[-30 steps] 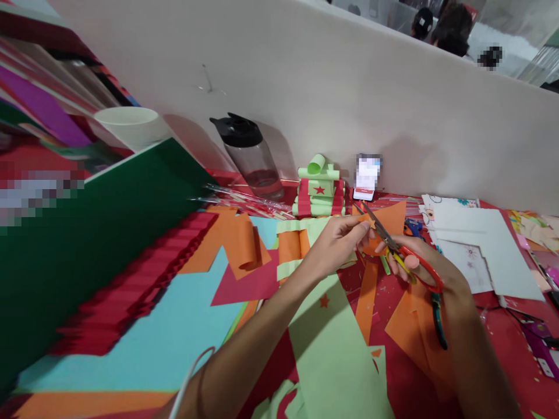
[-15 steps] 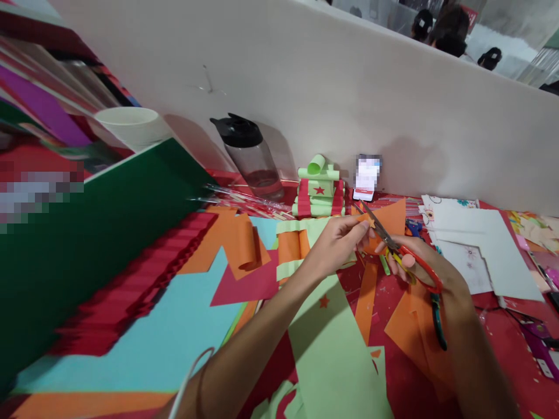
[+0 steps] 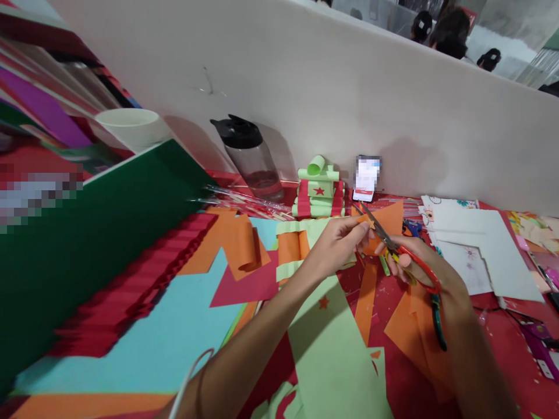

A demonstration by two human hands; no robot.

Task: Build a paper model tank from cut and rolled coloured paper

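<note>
My left hand (image 3: 343,240) pinches a piece of orange paper (image 3: 386,223), its fingertips close to the scissor blades. In my right hand (image 3: 413,262) is a pair of scissors (image 3: 420,265) with red and yellow handles, the blades pointing up and left across the paper. Below my hands, a small orange paper star (image 3: 324,302) lies on a long light green paper strip (image 3: 334,343). Behind them stands a light green and red paper tank model (image 3: 319,189) with a red star on its front. Part of the orange paper is hidden behind the blades and fingers.
A phone (image 3: 367,177) leans on the white partition (image 3: 305,87). To its left stand a water bottle (image 3: 251,157) and a white bowl (image 3: 131,125). A green board (image 3: 109,233) slants up at left near pleated red paper (image 3: 140,285). White card pieces (image 3: 506,244) lie at right.
Both hands stay almost in place. The orange paper's free corner has shifted very slightly to the left and down.
</note>
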